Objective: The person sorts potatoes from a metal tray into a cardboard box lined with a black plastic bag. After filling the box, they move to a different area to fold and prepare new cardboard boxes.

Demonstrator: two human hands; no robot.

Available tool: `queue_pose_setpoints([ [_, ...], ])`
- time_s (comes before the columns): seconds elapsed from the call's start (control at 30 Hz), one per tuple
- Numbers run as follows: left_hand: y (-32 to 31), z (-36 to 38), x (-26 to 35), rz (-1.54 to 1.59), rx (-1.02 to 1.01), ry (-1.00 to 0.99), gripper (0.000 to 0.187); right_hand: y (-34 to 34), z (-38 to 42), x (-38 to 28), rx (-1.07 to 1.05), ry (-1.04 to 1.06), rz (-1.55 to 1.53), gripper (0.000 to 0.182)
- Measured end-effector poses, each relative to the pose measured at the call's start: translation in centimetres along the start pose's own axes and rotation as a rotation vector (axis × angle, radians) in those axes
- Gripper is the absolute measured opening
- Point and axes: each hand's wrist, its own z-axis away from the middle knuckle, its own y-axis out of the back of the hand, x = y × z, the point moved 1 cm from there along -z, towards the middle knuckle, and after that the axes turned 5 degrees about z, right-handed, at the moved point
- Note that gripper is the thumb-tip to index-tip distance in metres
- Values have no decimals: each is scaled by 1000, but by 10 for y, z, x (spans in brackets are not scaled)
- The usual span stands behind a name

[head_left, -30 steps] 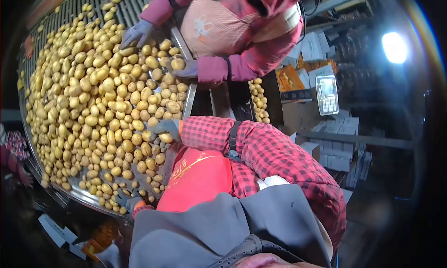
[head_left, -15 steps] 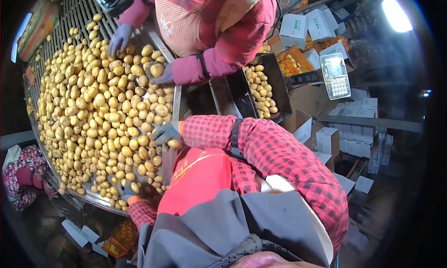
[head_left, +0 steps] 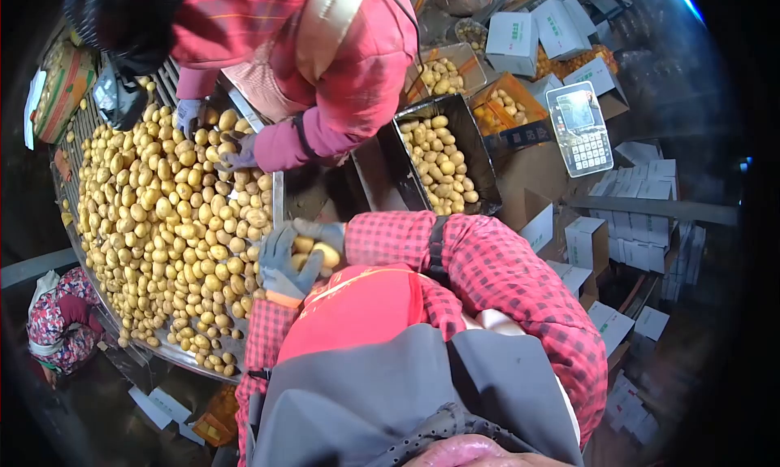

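Observation:
Several yellow potatoes [head_left: 329, 256] are gathered between my two gloved hands, just off the near edge of the sorting table. My left hand [head_left: 284, 264], in a grey-blue glove with an orange cuff, curls around them from the left. From the far side my right hand [head_left: 318, 230] closes over the same potatoes, its fingers partly hidden by them. A wide heap of loose potatoes [head_left: 162, 215] covers the table beside my hands.
A co-worker in pink sleeves [head_left: 284, 146] stands at the table, gloved hands in the heap. A black-lined crate of potatoes [head_left: 439, 162], a scale display [head_left: 580, 130] and white cartons [head_left: 513, 43] are to the right. Another person [head_left: 65, 317] crouches at left.
My left hand has risen from the heap's lower edge to meet my right hand, and potatoes are now gathered between them. The co-worker and table have shifted left in view.

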Motion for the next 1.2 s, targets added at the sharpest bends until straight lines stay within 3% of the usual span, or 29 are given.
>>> queue_pose_setpoints([
  [0.03,-14,3,-8,8,22,-40,63,11,8,-2,-165,31,-43,60],
  [0.1,-27,-2,-7,-5,23,46,66,24,29,-17,277,-48,7,60],
  [0.17,-42,-2,-22,-60,52,164,68,16,58,-42,471,50,-187,61],
  [0.23,-55,6,-39,-115,68,281,70,55,92,-45,420,187,-3,62],
  [0.3,-65,17,-63,-521,-27,556,72,71,132,-53,618,190,-45,64],
  [0.33,-68,29,-79,-528,-106,666,81,88,150,-48,725,199,-88,66],
  [0.43,-72,58,-107,-702,-217,576,92,116,207,-25,1011,253,-197,70],
  [0.5,-73,57,-111,-693,-263,609,98,147,241,5,1089,284,-299,70],
  [0.77,-76,68,-126,-684,-185,535,96,210,301,36,1014,285,-351,52],
  [0.87,-74,62,-119,-681,-209,565,97,212,297,30,1211,289,-457,49],
  [0.9,-75,64,-122,-684,-214,565,97,219,304,32,1086,284,-430,49],
  [1.07,-79,70,-128,-699,-165,520,96,219,321,32,1182,106,-378,54],
  [1.1,-78,70,-128,-695,-173,522,96,221,328,35,1285,92,-331,56],
  [1.17,-80,69,-127,-724,-179,548,97,224,350,38,1188,148,-304,55],
  [1.2,-80,67,-124,-722,-183,578,96,225,357,41,1198,289,-291,52],
])
